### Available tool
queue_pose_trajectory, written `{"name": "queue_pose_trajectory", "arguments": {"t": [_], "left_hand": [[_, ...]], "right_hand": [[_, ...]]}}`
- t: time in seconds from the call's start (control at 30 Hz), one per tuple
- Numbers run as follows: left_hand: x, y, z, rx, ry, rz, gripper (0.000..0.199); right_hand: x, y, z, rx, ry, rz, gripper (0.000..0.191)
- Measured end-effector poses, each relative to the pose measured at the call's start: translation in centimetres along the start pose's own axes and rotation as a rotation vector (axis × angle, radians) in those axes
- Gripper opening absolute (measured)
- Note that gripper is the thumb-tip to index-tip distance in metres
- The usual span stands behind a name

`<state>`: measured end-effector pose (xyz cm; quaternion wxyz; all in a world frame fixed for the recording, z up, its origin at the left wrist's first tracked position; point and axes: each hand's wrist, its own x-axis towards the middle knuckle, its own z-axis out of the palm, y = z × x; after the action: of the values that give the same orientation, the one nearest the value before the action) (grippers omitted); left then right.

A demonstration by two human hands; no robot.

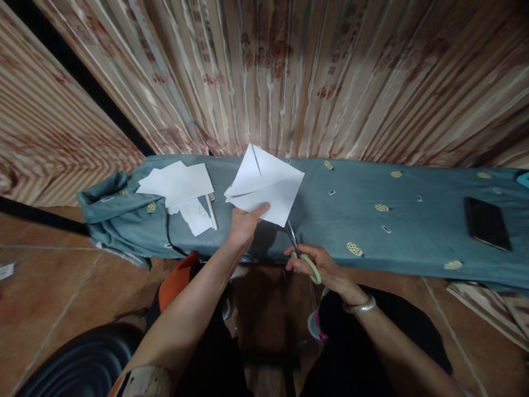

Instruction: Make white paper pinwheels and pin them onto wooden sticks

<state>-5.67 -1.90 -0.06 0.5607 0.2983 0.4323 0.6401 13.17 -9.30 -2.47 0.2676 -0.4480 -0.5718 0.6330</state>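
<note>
Pinching one white paper near its lower edge, the left hand has its thumb on the top face and its other fingers mostly hidden below. This paper is at the middle of the view, over the long green-blue cloth; it shows some fold lines and a loose edge at its left side, but how many layers it has, I cannot tell. The right hand is closed around the one pair of scissors, with fingers at the light green handles, and the blades point up to the lower corner of the paper. If the blades touch this corner, I cannot tell. On the right wrist there is one silver bracelet. On the left part of the cloth lie several white sheets, one over another, so their exact number cannot be counted. One thinner piece of paper comes out from under them, and just beside it lies one whitish stick. Well apart, on the right part of the cloth, lies one dark flat device. One blue thing is partly seen at the right border of the view. To the right of the held paper, the cloth shows six yellow pineapple figures. Behind the cloth hangs a pleated curtain with reddish patterns.
</note>
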Motion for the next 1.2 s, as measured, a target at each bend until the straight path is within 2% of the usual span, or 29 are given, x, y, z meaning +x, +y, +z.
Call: {"name": "queue_pose_trajectory", "arguments": {"t": [0.17, 0.43, 0.9, 1.2], "left_hand": [[-0.1, -1.0, 0.4, -0.013, -0.038, 0.038, 0.058], [-0.5, -1.6, 0.5, 0.015, -0.038, -0.037, 0.058], [-0.6, -1.5, 0.4, 0.032, -0.056, -0.022, 0.059], [-0.4, -1.6, 0.1, 0.028, -0.058, 0.001, 0.057]], "right_hand": [[0.4, -0.3, 0.2, 0.018, -0.029, 0.018, 0.056], [0.6, -0.3, 0.0, 0.033, -0.016, -0.009, 0.051], [0.9, -0.4, 0.2, 0.087, -0.003, 0.017, 0.051], [1.0, 0.0, 0.4, 0.077, 0.028, -0.023, 0.047]]}}
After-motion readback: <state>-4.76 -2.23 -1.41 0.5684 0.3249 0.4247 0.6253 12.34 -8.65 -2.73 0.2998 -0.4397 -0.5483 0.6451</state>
